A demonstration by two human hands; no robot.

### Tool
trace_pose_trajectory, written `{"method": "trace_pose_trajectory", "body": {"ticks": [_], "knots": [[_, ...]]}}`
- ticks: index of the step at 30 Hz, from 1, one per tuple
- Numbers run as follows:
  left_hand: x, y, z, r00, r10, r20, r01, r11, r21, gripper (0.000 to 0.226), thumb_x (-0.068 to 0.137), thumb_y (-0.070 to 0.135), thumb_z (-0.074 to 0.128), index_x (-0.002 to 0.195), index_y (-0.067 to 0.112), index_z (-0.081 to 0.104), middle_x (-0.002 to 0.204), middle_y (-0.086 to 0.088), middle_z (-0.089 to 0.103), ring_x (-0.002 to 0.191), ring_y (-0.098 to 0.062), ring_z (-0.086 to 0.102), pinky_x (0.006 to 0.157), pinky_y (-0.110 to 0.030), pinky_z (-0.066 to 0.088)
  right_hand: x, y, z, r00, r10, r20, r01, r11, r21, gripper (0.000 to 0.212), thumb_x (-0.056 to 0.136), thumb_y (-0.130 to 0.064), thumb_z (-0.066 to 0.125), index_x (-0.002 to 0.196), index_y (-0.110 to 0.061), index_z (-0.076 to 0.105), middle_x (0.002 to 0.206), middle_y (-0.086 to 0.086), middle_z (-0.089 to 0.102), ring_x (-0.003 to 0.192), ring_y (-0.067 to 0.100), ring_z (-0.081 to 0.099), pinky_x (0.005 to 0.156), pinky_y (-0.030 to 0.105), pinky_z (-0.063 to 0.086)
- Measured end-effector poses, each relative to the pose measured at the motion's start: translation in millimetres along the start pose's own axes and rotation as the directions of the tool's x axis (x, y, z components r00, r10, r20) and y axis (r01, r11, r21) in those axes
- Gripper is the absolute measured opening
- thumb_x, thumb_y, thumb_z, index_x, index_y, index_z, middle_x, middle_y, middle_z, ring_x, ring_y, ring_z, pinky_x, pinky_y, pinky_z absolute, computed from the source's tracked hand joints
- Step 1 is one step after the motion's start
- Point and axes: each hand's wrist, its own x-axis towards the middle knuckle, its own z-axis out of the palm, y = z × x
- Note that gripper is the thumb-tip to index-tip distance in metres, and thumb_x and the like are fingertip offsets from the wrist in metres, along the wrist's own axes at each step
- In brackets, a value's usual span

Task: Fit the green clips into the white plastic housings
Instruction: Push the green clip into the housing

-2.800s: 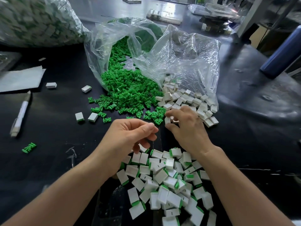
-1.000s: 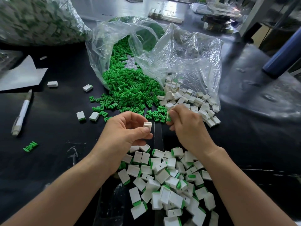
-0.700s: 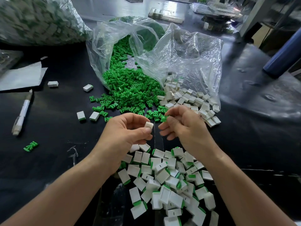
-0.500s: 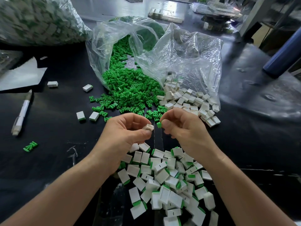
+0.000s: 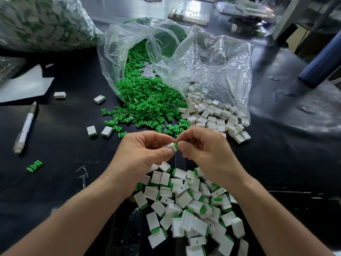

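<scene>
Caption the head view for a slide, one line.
Left hand pinches a white housing while the right hand holds a green clip at its end, above the finished pile.

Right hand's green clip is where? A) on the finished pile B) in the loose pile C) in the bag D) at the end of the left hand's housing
D: the right hand pinches the green clip against the end of the white housing that the left hand grips.

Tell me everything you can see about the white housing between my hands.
The white housing is a small boxy piece of matte-looking plastic, tilted and held above the black table. The left hand pinches it. A green clip shows at the end facing the right hand, which grips the clip.
</scene>
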Motion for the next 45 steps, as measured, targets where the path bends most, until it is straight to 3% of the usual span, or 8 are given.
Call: {"method": "trace_pose_trajectory", "body": {"ticks": [7,10,14,22,29,37,42,45], "knots": [[0.2,1.0,-0.1,1.000,0.015,0.012,-0.014,0.999,-0.036,0.008,0.071,0.002,0.071,0.073,0.011,0.070,0.057,0.001,0.064,0.050,-0.005,0.056,0.050,-0.016,0.047,-0.1,3.3,-2.1,0.999,0.042,0.016,-0.044,0.988,0.150,0.023,0.086,-0.005,0.060,0.081,-0.028,0.061,0.068,-0.006,0.063,0.061,0.005,0.059,0.059,0.017,0.047],[0.0,2.0,-1.4,1.000,0.027,0.009,-0.027,0.998,-0.054,0.008,0.066,0.005,0.072,0.069,0.013,0.072,0.059,-0.002,0.064,0.051,-0.007,0.056,0.049,-0.015,0.045,-1.5,4.2,-1.5,0.997,0.062,0.048,-0.064,0.997,0.040,0.020,0.089,-0.012,0.057,0.078,-0.028,0.059,0.066,-0.007,0.061,0.060,0.004,0.058,0.058,0.020,0.048],[-0.7,1.6,-1.7,0.999,0.044,0.000,-0.044,0.999,-0.009,0.011,0.071,0.000,0.070,0.073,0.011,0.071,0.057,0.000,0.063,0.051,-0.007,0.055,0.048,-0.016,0.044,-3.7,2.5,1.0,0.997,0.032,0.069,-0.022,0.988,-0.152,0.017,0.092,-0.018,0.052,0.077,-0.024,0.056,0.070,-0.002,0.060,0.068,0.019,0.057,0.068,0.044,0.050],[0.1,3.0,-2.6,0.996,0.020,0.085,-0.022,0.999,0.024,0.012,0.070,0.012,0.068,0.079,0.004,0.070,0.065,-0.008,0.069,0.052,-0.010,0.061,0.045,-0.016,0.044,-5.2,-0.4,0.1,0.998,-0.028,0.055,0.038,0.982,-0.183,0.017,0.093,-0.011,0.048,0.078,-0.009,0.054,0.066,0.001,0.055,0.066,0.019,0.051,0.064,0.042,0.045],[-1.9,-0.9,-6.6,0.971,0.200,0.131,-0.232,0.920,0.316,0.008,0.077,0.007,0.070,0.072,0.013,0.071,0.057,-0.004,0.065,0.049,-0.006,0.060,0.048,-0.017,0.048,-7.9,-4.0,1.2,0.978,-0.182,0.107,0.211,0.856,-0.472,0.022,0.087,-0.018,0.043,0.072,-0.005,0.053,0.062,0.002,0.047,0.057,0.020,0.042,0.054,0.035,0.035],[-4.2,-2.5,-7.1,0.926,0.300,0.230,-0.377,0.780,0.499,0.018,0.077,0.005,0.071,0.066,0.019,0.067,0.057,-0.002,0.062,0.047,-0.006,0.050,0.048,-0.028,0.045,-8.8,-4.2,-1.7,0.939,-0.260,0.225,0.343,0.764,-0.546,0.016,0.084,-0.007,0.049,0.068,-0.003,0.051,0.061,-0.003,0.037,0.051,0.020,0.037,0.045,0.034,0.035],[-3.1,4.3,-5.4,0.951,0.252,0.178,-0.295,0.913,0.282,0.003,0.069,0.018,0.070,0.072,0.016,0.070,0.056,0.000,0.063,0.049,-0.007,0.058,0.047,-0.021,0.049,-8.2,-4.4,-2.4,0.964,-0.233,0.126,0.265,0.874,-0.409,0.019,0.088,-0.016,0.046,0.076,-0.006,0.056,0.063,-0.003,0.047,0.055,0.017,0.042,0.050,0.032,0.037],[-2.1,6.0,-5.1,0.967,0.206,0.153,-0.231,0.958,0.168,0.018,0.062,0.026,0.067,0.073,0.012,0.070,0.057,-0.003,0.064,0.048,-0.010,0.058,0.045,-0.020,0.045,-6.9,-4.9,-4.2,0.990,-0.121,0.072,0.134,0.963,-0.233,0.030,0.088,-0.030,0.041,0.076,-0.006,0.055,0.065,0.004,0.055,0.061,0.021,0.049,0.058,0.042,0.043]]}}
